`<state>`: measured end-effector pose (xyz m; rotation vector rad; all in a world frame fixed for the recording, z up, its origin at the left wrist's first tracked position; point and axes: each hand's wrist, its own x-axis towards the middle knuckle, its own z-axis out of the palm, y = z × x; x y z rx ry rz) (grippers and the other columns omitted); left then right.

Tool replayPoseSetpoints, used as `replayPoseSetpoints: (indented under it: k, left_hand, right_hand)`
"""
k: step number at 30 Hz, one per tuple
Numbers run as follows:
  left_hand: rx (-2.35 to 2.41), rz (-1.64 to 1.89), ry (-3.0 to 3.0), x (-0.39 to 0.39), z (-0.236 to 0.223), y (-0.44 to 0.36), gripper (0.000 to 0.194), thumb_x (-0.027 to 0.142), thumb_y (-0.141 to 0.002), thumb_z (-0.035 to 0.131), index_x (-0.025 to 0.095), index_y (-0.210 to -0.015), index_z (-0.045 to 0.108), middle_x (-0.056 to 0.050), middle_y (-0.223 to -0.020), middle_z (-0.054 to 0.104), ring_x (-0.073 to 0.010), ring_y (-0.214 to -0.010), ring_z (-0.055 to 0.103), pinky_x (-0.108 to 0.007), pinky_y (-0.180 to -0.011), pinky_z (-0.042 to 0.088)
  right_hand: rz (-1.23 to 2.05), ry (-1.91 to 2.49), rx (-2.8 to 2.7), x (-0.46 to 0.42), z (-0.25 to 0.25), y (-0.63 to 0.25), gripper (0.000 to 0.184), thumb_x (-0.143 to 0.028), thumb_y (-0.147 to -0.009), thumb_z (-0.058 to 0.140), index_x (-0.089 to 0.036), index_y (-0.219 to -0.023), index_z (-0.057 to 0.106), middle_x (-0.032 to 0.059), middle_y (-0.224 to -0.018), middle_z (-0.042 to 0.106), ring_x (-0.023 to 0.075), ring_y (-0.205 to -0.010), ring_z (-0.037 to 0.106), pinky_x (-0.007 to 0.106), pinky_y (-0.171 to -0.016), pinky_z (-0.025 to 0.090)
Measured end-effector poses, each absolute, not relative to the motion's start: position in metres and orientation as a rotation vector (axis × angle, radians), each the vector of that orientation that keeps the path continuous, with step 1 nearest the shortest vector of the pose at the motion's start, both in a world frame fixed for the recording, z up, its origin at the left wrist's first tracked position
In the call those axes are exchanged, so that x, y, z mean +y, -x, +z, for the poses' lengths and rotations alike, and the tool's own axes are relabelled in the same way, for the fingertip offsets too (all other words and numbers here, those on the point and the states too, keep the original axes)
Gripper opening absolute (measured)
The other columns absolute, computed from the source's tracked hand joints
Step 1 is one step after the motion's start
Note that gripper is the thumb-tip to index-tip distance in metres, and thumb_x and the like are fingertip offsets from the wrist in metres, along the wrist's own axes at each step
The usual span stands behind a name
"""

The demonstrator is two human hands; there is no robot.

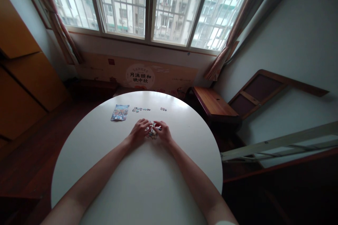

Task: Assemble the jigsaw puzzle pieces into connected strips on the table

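- Left forearm point(105, 167) and right forearm point(194, 175), bare, nearest the lens; they enter from the lower corners and converge over a round white table point(137, 186). White sleeve edge point(226, 223) at the right arm's lower end.
- Heap of small pieces point(152, 135), multicoloured, on the tabletop between the two hands, partly covered by them.
- Left hand point(141, 128): back upward, knuckles bent, fingers curled in toward the heap; the spread at the tips looks narrow (whether a piece is pinched there, cannot tell).
- Right hand point(163, 132): turned inward, wrist nearly in line with the arm, thumb and forefinger pointing at the left hand with a narrow gap; a piece between them cannot be made out for certain. Fingertips of both hands lie close together over the heap.
- Left group of pieces point(137, 109), spread in loose rows beyond the left hand.
- Right group of pieces point(163, 109), smaller, beyond the right hand, apart from the other group.
- Printed packet point(120, 113), bluish, lying flat left of the groups.
- Low wooden bench point(213, 101), past the table's far right edge.
- Printed panel point(169, 74), beneath a barred window point(121, 5) with curtains at either side.
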<state>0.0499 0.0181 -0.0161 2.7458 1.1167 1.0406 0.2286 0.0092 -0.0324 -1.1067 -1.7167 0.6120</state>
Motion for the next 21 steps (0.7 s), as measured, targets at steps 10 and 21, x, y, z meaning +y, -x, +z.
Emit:
replayPoseSetpoints:
  k: [10, 21]
  left_hand:
    - [1.061, 1.084, -2.690, 0.0207, -0.0200, -0.0465, 0.016, 0.021, -0.090, 0.051, 0.021, -0.097, 0.064, -0.005, -0.084, 0.062, -0.0181, -0.081, 0.054, -0.034, -0.077, 0.046]
    - [1.030, 1.097, -2.663, 0.0205, -0.0240, -0.0440, 0.016, 0.022, -0.090, 0.049, 0.020, -0.092, 0.065, -0.005, -0.082, 0.062, -0.0177, -0.080, 0.054, -0.032, -0.075, 0.046]
  right_hand:
    - [0.611, 1.121, -1.698, 0.0091, -0.0331, -0.2289, 0.027, -0.025, -0.078, 0.066, -0.022, -0.105, 0.068, 0.0028, -0.082, 0.065, 0.0161, -0.080, 0.061, 0.030, -0.074, 0.050]
    - [0.629, 1.104, -1.655, 0.0112, -0.0389, -0.2316, 0.029, -0.028, -0.078, 0.066, -0.022, -0.106, 0.067, 0.0025, -0.082, 0.065, 0.0149, -0.076, 0.061, 0.028, -0.070, 0.050]
